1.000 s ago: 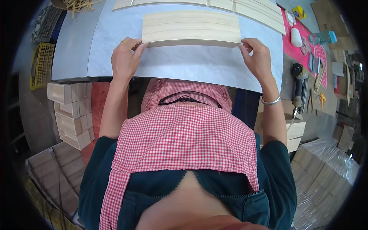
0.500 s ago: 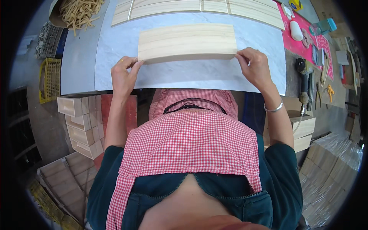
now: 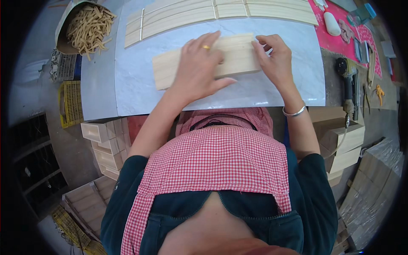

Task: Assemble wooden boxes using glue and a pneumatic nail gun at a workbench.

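Note:
A long, pale wooden board [image 3: 242, 55] lies at a slight slant on the marbled white table, its grain running lengthwise. Whether it is solid or hollow underneath cannot be seen. My left hand [image 3: 199, 63], ringed on one finger and somewhat blurred, is spread across the middle of the board and hides part of it. At the board's right end, my right hand [image 3: 274, 57] has its fingers curled, with thumb and fingertips at the far corner. Farther back lie several pale wooden slats [image 3: 178, 21] side by side, with narrow gaps between them.
A bag of pale strips [image 3: 90, 29] stands at the table's far left. To the right are an air tool [image 3: 349, 87] with a hose, orange-handled pliers [image 3: 379, 94] and a white bottle [image 3: 332, 24] on pink cloth. Wooden boxes [image 3: 98, 132] are stacked below left, yellow crates [image 3: 71, 104] beside them.
My left hand has left the board's left end and moved right onto its top. The board has turned slightly, its left end now nearer me. My right hand has shifted up along its end.

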A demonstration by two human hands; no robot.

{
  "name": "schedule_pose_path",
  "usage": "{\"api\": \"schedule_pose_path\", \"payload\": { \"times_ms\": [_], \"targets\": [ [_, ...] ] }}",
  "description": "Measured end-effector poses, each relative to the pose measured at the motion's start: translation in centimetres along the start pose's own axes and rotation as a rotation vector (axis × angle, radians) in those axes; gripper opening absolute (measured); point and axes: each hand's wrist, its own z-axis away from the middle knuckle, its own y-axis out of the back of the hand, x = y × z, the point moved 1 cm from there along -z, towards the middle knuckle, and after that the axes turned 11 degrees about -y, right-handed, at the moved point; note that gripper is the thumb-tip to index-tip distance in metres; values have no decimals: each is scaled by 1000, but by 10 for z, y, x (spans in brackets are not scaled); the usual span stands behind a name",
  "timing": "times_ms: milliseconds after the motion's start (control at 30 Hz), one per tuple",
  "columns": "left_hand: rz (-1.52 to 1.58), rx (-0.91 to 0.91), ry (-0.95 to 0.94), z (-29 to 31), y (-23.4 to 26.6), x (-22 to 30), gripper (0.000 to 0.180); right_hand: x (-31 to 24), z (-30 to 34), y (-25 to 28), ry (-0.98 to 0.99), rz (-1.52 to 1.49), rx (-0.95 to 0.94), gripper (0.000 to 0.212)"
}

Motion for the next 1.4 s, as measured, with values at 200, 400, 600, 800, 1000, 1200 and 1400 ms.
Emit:
{"api": "schedule_pose_path", "payload": {
  "times_ms": [200, 400, 600, 800, 1000, 1200, 1400],
  "targets": [
    [134, -67, 9, -20, -36, -13, 47, 2, -1, -13, -158, 24, -9, 10],
    [255, 9, 45, -21, -43, -14, 48, 1, 5, -24, -189, 82, 57, 6],
    [308, 2, 60, -23, -43, -19, 44, -3, 5, -33, -220, 62, 132, 4],
    [412, -46, 84, -31, -44, -23, 43, 2, 3, -36, -221, 113, 161, 6],
    [352, -45, 51, -29, -46, -22, 44, 5, 7, -25, -278, -9, 41, 13],
    [271, -22, -34, -30, -43, -19, 46, 6, 16, -21, -278, -138, 31, 29],
    [230, -27, -73, -38, -51, -12, 46, 17, 15, -21, -233, -203, -70, 38]
  ]
}}
